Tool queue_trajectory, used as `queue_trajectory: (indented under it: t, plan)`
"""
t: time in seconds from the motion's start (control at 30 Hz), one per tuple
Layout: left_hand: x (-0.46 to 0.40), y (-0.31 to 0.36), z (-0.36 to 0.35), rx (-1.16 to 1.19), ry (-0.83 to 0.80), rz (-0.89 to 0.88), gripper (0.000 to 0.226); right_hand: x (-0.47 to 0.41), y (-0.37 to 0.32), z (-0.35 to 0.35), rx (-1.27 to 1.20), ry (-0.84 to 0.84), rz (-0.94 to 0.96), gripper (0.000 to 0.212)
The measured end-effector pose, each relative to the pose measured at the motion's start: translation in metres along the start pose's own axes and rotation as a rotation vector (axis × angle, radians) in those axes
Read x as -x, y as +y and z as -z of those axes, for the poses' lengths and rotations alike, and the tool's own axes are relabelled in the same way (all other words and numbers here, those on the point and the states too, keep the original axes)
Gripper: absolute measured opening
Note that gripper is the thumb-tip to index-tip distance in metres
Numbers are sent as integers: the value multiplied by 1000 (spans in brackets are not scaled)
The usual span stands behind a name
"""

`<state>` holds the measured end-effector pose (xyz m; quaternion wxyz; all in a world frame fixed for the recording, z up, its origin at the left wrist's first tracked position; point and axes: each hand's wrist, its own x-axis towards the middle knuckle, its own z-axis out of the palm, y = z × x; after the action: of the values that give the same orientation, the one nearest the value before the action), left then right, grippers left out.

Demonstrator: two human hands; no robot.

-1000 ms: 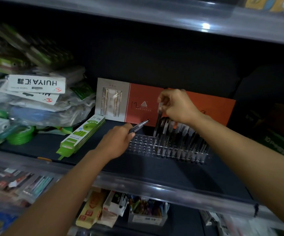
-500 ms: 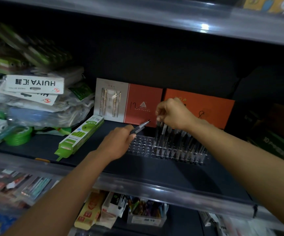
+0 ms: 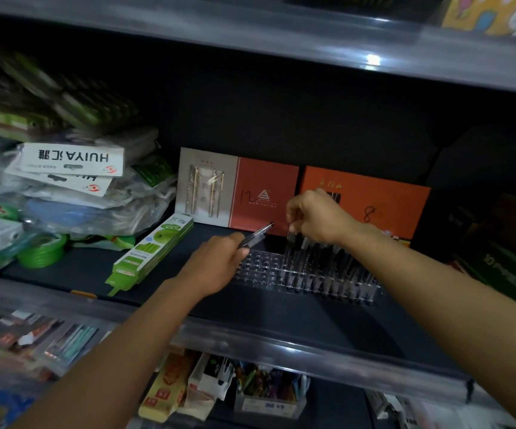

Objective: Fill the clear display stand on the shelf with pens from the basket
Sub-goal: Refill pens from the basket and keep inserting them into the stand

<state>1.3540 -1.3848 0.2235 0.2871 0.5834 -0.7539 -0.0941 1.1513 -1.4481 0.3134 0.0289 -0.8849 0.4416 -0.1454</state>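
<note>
Through the head camera, the only view I had, the clear display stand (image 3: 304, 275) sat on the dark shelf (image 3: 281, 311) in front of two orange boxes (image 3: 365, 205), its right part packed with upright pens (image 3: 337, 267) and its left rows of sockets bare. My left hand (image 3: 216, 263) was curled around a spare pen (image 3: 255, 236), gripping the lower barrel so the tip angled up and right above the empty sockets. My right hand (image 3: 315, 216) had its fingertips pinched on the top of a pen (image 3: 290, 243) standing at the left edge of the filled block; I could not tell whether that pen was fully seated. The basket was out of sight. I judged these pens light, stiff and smooth, likely to slip or roll if pinched loosely, so mid-barrel was the place to hold one, keeping it vertical over its socket. The stand looked light too, and a sideways push might have shifted it or tilted neighbouring pens.
</note>
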Motion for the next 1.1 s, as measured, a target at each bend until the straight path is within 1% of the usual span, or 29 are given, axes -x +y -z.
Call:
queue_trajectory:
  t: [0.1,0.13,0.2,0.27,0.37,0.43,0.47,0.5,0.57,0.6,0.7,0.83,0.97,1.1]
  plan:
    - [0,2,1,34,-5,-8,17,1,0,3,-4,14,36,6]
    - [1,3,2,74,-5,-8,17,2,-1,5,-16,27,40,9]
    - [1,7,4,203,3,-1,15,5,-4,7,-75,31,32,19]
    - [0,13,4,363,13,12,12,9,-8,9,-162,2,21,22]
    - [0,21,3,562,13,22,14,13,-14,13,-255,-27,22,16]
    - [-1,26,3,635,10,16,15,15,-18,15,-278,-32,26,10]
    - [-1,28,3,656,7,11,15,16,-19,17,-292,-36,25,6]
    - [-1,30,3,675,3,7,15,16,-22,19,-308,-38,27,6]
    - [-1,32,3,702,0,-3,15,17,-24,23,-329,-35,33,14]
    - [-1,33,4,708,1,-7,15,17,-26,26,-329,-34,35,14]
    - [1,33,6,718,-2,-16,14,20,-30,33,-341,-31,29,6]
    - [2,30,9,733,4,-26,15,19,-29,39,-328,-4,34,6]
    - [4,26,10,736,-24,11,14,17,-24,45,-331,46,0,7]
    - [6,25,12,744,-13,27,16,18,-19,48,-310,41,-5,8]
